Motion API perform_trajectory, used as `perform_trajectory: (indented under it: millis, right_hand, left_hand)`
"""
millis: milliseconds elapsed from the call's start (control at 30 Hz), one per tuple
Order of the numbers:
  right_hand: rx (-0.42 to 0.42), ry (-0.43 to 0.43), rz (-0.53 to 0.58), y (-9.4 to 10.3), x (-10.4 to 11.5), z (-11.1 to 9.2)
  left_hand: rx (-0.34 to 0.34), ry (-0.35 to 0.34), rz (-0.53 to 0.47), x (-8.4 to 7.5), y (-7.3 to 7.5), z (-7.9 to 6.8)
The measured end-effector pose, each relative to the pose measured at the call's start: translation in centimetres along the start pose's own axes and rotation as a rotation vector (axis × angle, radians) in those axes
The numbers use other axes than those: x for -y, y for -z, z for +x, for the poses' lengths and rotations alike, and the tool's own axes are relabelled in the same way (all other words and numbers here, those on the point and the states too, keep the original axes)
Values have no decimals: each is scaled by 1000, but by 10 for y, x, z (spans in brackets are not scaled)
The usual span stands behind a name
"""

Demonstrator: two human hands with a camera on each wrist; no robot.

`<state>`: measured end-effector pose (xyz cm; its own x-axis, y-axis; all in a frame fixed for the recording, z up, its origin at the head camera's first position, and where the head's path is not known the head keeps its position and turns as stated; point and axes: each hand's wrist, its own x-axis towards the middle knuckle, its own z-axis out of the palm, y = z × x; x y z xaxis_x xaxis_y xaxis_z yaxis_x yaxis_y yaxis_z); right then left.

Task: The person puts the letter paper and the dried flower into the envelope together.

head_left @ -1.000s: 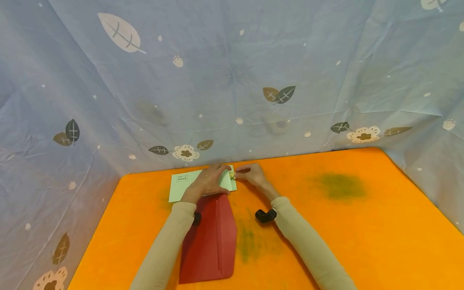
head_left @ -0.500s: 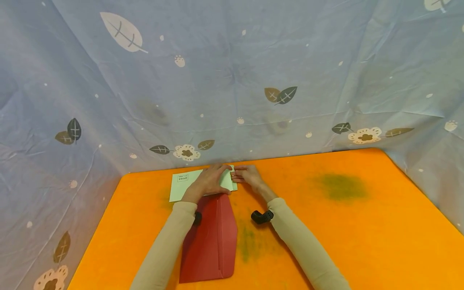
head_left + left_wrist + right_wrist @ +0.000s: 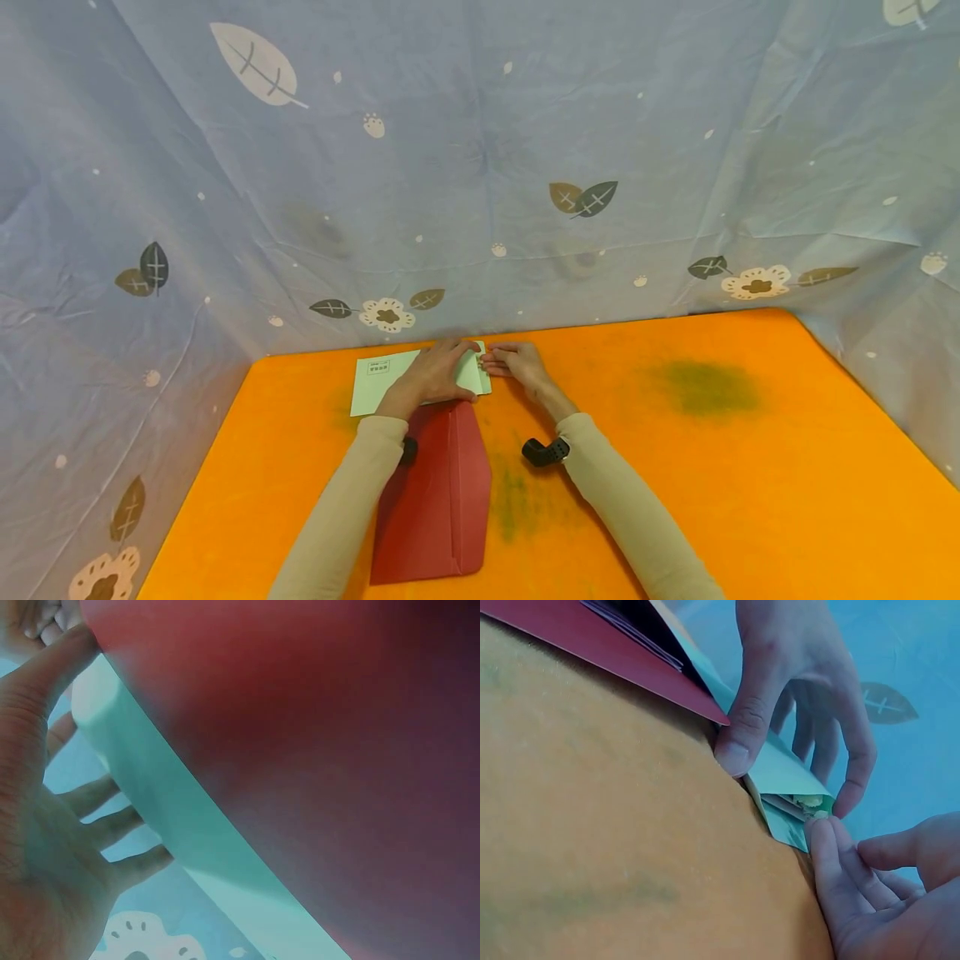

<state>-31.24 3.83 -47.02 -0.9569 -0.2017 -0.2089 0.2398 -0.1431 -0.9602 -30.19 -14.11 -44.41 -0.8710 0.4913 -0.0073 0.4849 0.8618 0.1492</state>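
Note:
My left hand [image 3: 431, 373] grips a pale green envelope [image 3: 375, 390] across its open end, thumb on the near edge and fingers along the far one. Small printed characters show at the envelope's far left corner. Inside the mouth, a small crumbly-looking yellow piece [image 3: 808, 801] lies beside whitish flat edges; its kind is unclear. My right hand [image 3: 517, 362] touches the mouth with extended fingertips, close against the yellow piece. In the right wrist view the thumb lies against the other fingers. A red envelope [image 3: 423, 500] lies below the green one, partly under my left forearm.
An orange cloth [image 3: 637, 467] with dark green smudges covers the table. Blue-grey patterned curtain [image 3: 465, 167] hangs close behind the far edge and at both sides. The red envelope's flap faces right; thin purplish sheets [image 3: 634, 634] show in its opening.
A second ago my right fingers pinched the yellow piece at the mouth; now they lie straighter against the opening, with the piece inside. The left hand has stayed in place.

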Motion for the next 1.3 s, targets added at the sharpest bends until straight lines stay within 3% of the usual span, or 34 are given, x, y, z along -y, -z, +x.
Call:
perform_trajectory:
  millis: [400,600,967,1100,1200,1300]
  right_hand:
    - [42,-19,-11,1,-1,-3]
    - [145,-15,5,7,-4,-5]
    - [273,-8,-5,5,-7,-6]
    - [325,-3,-34,22,2,-10]
    - [335,69,-148,43,13,-15]
    - [267,152,-328,64,29,-26]
  left_hand:
    - [19,-18,-18,-7,1,4]
    - [24,-11,-8,-8,-1,3]
    - [120,23,-54,-1,2,-1]
    - [163,26,-85,0,6,3]
    - [152,7,-133,1,8,4]
    - [73,11,-192,5,13,1]
